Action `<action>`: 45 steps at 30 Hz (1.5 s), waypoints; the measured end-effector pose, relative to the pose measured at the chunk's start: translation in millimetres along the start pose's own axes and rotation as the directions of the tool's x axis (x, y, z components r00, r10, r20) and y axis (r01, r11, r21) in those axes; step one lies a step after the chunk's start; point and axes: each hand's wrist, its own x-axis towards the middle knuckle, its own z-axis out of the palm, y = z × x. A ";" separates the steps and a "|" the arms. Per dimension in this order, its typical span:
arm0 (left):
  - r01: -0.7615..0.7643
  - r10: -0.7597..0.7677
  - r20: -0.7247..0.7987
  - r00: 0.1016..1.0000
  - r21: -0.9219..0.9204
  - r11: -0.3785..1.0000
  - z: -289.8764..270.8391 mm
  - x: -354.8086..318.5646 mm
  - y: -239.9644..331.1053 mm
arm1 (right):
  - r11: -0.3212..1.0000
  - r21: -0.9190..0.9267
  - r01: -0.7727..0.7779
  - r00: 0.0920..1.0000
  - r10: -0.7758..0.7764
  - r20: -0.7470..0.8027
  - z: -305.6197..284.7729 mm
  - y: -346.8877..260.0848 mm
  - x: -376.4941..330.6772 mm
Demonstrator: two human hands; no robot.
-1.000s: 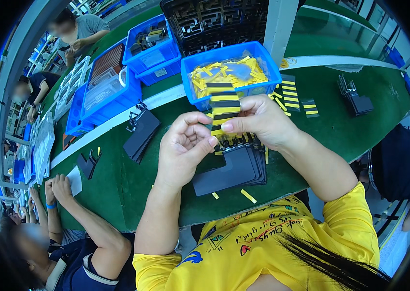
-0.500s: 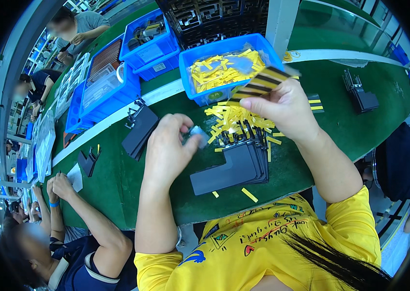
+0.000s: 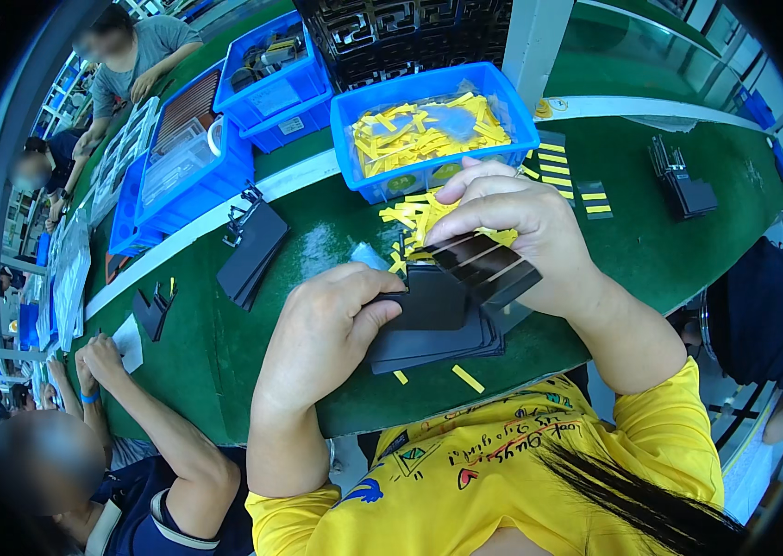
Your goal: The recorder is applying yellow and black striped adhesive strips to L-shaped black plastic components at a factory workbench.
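Observation:
My left hand (image 3: pixel 331 324) is closed at the left end of a flat black L-shaped pack (image 3: pixel 433 301), its thumb and fingers pinching the edge. Beneath that lies a stack of similar black packs (image 3: pixel 438 347). A dark glossy sheet with pale stripes (image 3: pixel 488 269) is gripped in my right hand (image 3: pixel 521 222), tilted over the right part of the pack. Loose yellow strips (image 3: pixel 405 218) are heaped just behind the packs, partly hidden by my right hand. Crumpled bluish film (image 3: pixel 368 255) lies beside my left fingers.
A blue bin (image 3: pixel 428 171) of yellow strips stands behind my hands. Striped sheets (image 3: pixel 553 167) lie to its right. More black packs rest at left (image 3: pixel 255 255) and far right (image 3: pixel 688 190). Blue bins (image 3: pixel 197 176) line the left; a co-worker's arms (image 3: pixel 150 398) reach in there.
Both hands have come down over the black packs. My right hand has lowered and tilted its striped sheet. My left hand has let go of the bluish film and now pinches a pack.

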 end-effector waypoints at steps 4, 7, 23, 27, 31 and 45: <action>-0.044 0.047 -0.095 0.994 0.033 0.998 0.6 1.3 4.1 | 1.000 -0.019 0.015 0.999 -0.016 -0.039 3.6 4.2 0.0; -0.060 0.061 -0.125 0.990 0.013 0.998 1.1 2.5 4.5 | 0.999 0.010 -0.050 0.997 0.051 -0.055 4.3 1.6 -1.4; -0.066 0.073 -0.170 0.983 0.048 0.997 4.9 2.0 9.6 | 0.974 -0.224 0.044 0.999 -0.048 -0.010 4.7 -6.6 -2.2; -0.107 0.127 -0.196 0.972 0.110 0.988 6.9 1.7 12.3 | 0.955 -0.288 0.076 0.997 -0.066 0.044 2.4 -9.8 -3.7; -0.059 0.086 -0.224 0.971 0.124 0.991 1.8 -0.1 11.5 | 0.949 -0.296 0.107 0.994 -0.094 0.059 0.2 -8.3 -2.6; -0.003 0.013 -0.254 0.967 0.042 0.999 1.1 0.7 9.1 | 0.915 -0.328 0.234 0.961 -0.268 -0.064 -1.9 -12.4 0.4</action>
